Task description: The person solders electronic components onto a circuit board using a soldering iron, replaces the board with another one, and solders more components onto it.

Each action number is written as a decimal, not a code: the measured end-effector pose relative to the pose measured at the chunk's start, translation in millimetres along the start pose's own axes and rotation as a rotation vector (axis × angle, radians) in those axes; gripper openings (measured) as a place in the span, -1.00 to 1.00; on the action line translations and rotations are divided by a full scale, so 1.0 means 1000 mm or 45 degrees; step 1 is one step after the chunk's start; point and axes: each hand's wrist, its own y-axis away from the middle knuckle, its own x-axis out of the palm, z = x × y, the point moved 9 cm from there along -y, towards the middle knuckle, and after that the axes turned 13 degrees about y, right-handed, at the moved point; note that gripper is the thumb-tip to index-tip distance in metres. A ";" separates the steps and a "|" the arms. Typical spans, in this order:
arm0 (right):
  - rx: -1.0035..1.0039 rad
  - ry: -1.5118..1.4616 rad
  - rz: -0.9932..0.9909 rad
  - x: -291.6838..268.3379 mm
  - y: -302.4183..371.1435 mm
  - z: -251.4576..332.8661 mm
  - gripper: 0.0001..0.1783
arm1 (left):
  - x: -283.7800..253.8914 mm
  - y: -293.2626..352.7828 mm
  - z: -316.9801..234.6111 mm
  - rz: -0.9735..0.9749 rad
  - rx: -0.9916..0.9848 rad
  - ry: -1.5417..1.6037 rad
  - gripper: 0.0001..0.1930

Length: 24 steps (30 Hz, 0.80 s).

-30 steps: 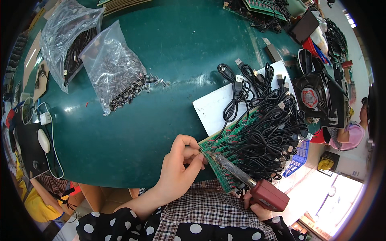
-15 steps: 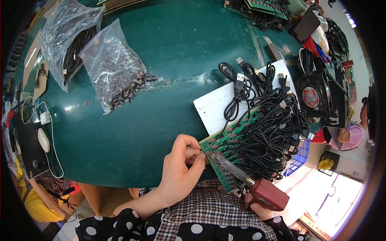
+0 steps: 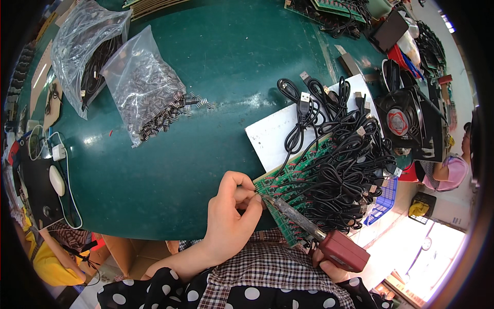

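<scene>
My right hand (image 3: 332, 269) grips the dark red handle of a soldering iron (image 3: 343, 250), its metal shaft slanting up and left. The tip meets the left edge of a green circuit board panel (image 3: 288, 181). At that same edge my left hand (image 3: 232, 216) is closed in a pinch, thumb against forefinger; what is between them, if anything, is too small to make out. Bundled black USB cables (image 3: 342, 177) lie heaped over the panel, their wires running to it. Under the panel's far side is a white sheet (image 3: 267, 143).
Left of centre, a clear plastic bag (image 3: 146, 77) spills small pin connectors (image 3: 170, 116) onto the green table (image 3: 154, 190). Another plastic bag (image 3: 85, 36) lies beyond. A black fan (image 3: 399, 121) stands at the right. A blue basket (image 3: 383, 202) sits below the table's right side.
The view has shifted very slightly. Both hands and the soldering iron stay at nearly the same spot on the board's edge.
</scene>
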 end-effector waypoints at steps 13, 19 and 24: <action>0.133 -0.193 0.082 0.006 -0.004 0.006 -0.40 | 0.001 0.000 -0.002 -0.005 0.033 -0.057 -0.80; -0.081 -0.014 -0.089 -0.002 0.008 0.002 -0.37 | 0.000 0.000 -0.002 -0.014 0.044 -0.060 -0.80; 0.137 -0.183 0.107 0.003 -0.001 0.014 -0.39 | 0.000 0.000 -0.002 -0.022 0.034 -0.060 -0.80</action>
